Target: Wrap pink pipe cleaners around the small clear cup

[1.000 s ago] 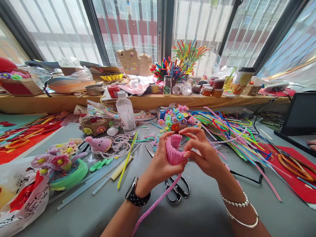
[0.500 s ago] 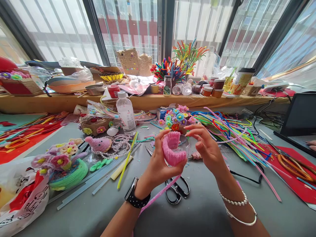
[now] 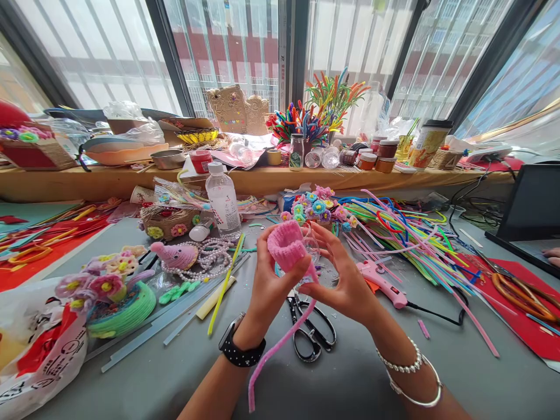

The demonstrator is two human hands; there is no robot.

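Note:
My left hand [image 3: 275, 280] grips a clear plastic cup [image 3: 311, 245] partly wrapped in ribbed pink pipe cleaner [image 3: 286, 245]. The cup is tilted, and its clear side faces right. Around that side curls my right hand [image 3: 343, 274], with its thumb by the loose pink strand; the exact contact of its fingers is partly hidden. From the wrap the strand [image 3: 280, 344] hangs down toward the front of the table. Below both hands lie black-handled scissors [image 3: 312, 338], partly behind the strand. A pink hot glue gun [image 3: 385, 286] rests right of my right hand.
Bundled pipe cleaners [image 3: 402, 227] and orange-handled scissors [image 3: 520, 294] lie right, near a laptop [image 3: 534, 216]. To the left are a water bottle [image 3: 222, 201], pearl strings [image 3: 219, 259], glue sticks [image 3: 149, 332] and a green flower piece [image 3: 122, 309]. Jars [image 3: 385, 157] line the sill.
My right hand has moved left and down from beside the cup to close around its side. The wrapped cup has turned and shifted slightly left, and the strand hangs more freely. The glue gun shows now.

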